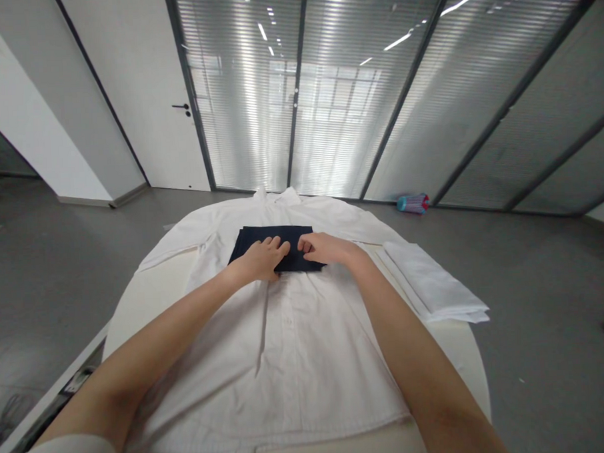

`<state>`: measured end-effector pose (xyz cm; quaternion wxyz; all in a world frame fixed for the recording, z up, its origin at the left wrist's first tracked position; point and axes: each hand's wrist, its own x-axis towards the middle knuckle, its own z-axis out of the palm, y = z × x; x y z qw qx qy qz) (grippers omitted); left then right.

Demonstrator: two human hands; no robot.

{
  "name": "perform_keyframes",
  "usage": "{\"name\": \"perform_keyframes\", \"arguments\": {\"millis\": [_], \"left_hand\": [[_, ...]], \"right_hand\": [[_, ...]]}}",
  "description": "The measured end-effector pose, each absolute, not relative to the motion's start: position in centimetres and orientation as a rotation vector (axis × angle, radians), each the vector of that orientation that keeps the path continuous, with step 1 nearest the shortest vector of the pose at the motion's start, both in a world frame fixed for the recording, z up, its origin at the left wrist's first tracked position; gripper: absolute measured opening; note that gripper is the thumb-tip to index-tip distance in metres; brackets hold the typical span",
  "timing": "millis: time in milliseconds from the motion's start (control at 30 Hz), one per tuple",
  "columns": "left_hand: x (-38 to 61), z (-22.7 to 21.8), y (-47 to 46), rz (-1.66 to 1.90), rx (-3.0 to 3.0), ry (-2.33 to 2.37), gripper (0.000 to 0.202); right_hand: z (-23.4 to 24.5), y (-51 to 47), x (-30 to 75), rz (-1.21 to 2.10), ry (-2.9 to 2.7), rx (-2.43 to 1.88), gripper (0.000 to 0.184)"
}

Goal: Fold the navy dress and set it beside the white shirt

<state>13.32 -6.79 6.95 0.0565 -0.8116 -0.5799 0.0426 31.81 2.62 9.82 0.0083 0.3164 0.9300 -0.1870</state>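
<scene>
A white button-up shirt (308, 360) lies spread out, front side up, with its collar at the far end and its sleeves out to both sides. On its chest rests a dark navy folded cloth (277, 232), flat and roughly rectangular. My left hand (265, 258) lies on the left part of this cloth with its fingers spread. Over the cloth's right side is my right hand (325, 247), fingers curled inward with the fingertips at the dark fabric. Whether those fingers pinch any of it is not plain.
Beneath the shirt is a pale rounded table (471, 373). The folded white cuff end of the right sleeve (434, 284) hangs over its right edge. A blue and pink object (412, 203) stands on the floor by the glass partition (337, 118). A white door (141, 93) is at far left.
</scene>
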Motion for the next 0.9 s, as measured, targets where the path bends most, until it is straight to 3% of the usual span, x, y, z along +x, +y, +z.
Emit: {"name": "perform_keyframes", "arguments": {"millis": [167, 300, 467, 533, 733, 833, 900], "left_hand": [[14.2, 6.3, -6.5, 0.057, -2.393, -1.669, 0.053], [13.6, 6.9, -6.0, 0.022, -2.407, -1.607, 0.035], [11.8, 9.4, -5.3, -0.263, -2.235, -1.680, 0.034], [11.3, 11.0, -5.8, -0.491, -2.135, -1.767, 0.035], [9.9, 15.8, -8.2, -1.299, -2.057, -2.121, 0.046], [8.5, 15.7, -7.6, -1.525, -2.230, -2.352, 0.046], [7.2, 14.0, -6.5, -1.493, -2.292, -2.547, 0.043]], "right_hand": [[10.0, 2.1, 31.6, -0.479, 2.874, 0.933, 0.028], [10.8, 2.4, 32.5, -0.649, 2.924, 0.919, 0.028], [12.0, 3.2, 33.8, -0.797, 3.227, 0.923, 0.063], [12.1, 3.5, 33.8, -0.935, 3.387, 0.954, 0.056], [13.2, 2.8, 32.5, -1.884, 3.374, 0.846, 0.036], [12.5, 2.1, 31.7, -2.133, 3.117, 0.968, 0.031], [10.8, 2.2, 31.4, -2.222, 2.848, 1.191, 0.026]]}}
